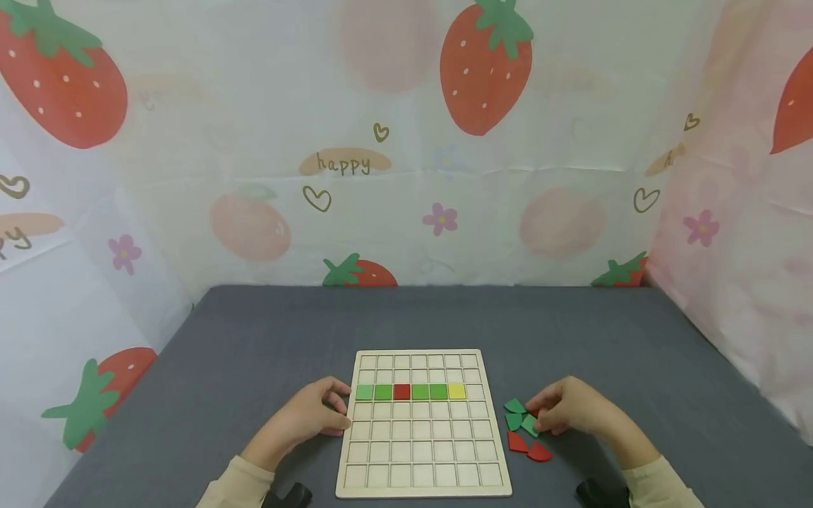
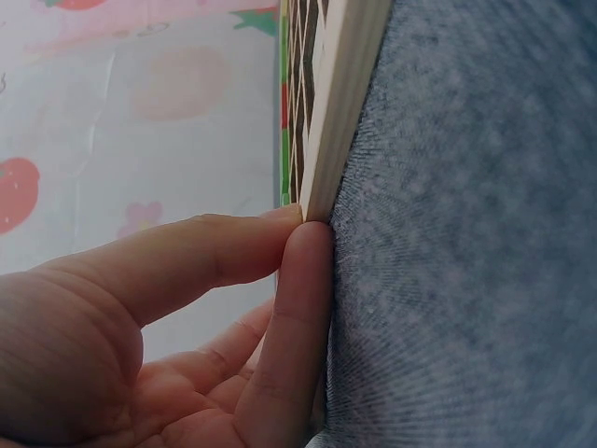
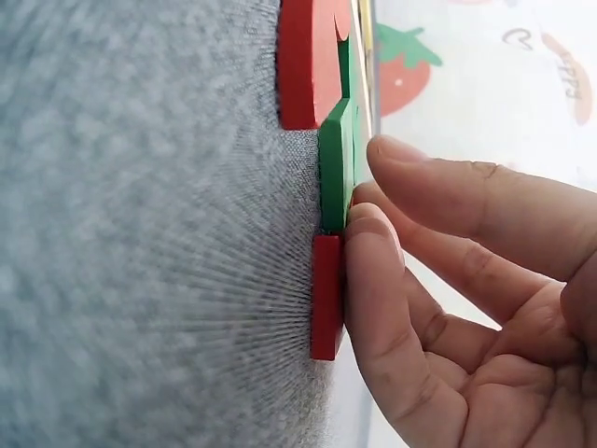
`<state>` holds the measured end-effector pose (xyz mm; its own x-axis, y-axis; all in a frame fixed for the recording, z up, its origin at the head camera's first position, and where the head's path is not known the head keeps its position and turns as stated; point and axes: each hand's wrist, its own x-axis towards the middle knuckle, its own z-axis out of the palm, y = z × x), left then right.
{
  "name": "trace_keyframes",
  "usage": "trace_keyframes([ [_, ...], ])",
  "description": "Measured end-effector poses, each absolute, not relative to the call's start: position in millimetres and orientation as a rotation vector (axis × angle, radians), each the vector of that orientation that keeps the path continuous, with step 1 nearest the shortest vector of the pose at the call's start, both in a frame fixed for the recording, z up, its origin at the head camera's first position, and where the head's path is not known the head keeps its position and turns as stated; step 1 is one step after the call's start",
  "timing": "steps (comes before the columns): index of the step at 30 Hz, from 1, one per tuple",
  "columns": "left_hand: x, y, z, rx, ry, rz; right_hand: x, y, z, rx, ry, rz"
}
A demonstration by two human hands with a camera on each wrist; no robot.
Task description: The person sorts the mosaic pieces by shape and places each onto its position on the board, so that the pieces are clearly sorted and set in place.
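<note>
A pale wooden grid board (image 1: pixel 422 494) lies flat on the table, its third row from the far edge holding green squares, a red square (image 1: pixel 402 391) and a yellow square (image 1: pixel 456 391). My left hand (image 1: pixel 317 408) holds the board's left edge between thumb and index finger (image 2: pixel 303 280). To the right of the board, my right hand (image 1: pixel 574 406) hovers low over loose green pieces (image 1: pixel 514 406) and red pieces (image 1: pixel 540 451). Its index fingertip (image 3: pixel 371 224) touches or nearly touches a red piece (image 3: pixel 325 299); the thumb stays apart. Part of that red piece is hidden in the head view.
Dark grey cloth covers the table (image 1: pixel 254 331). A fabric backdrop (image 1: pixel 406 233) printed with strawberries stands behind and at both sides. Black wrist gear (image 1: pixel 295 496) shows below the left hand, and more black gear (image 1: pixel 597 494) below the right.
</note>
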<state>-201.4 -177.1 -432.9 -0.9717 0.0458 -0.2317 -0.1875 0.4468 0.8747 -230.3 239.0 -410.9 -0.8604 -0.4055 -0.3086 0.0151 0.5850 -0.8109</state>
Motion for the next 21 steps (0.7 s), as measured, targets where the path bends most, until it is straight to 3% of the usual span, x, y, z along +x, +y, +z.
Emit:
trace_keyframes([
  [21,-202.8,-179.1,-436.6,-0.087,2.456,1.533,-229.6,237.6,-413.5,-0.402,2.406,-1.144],
])
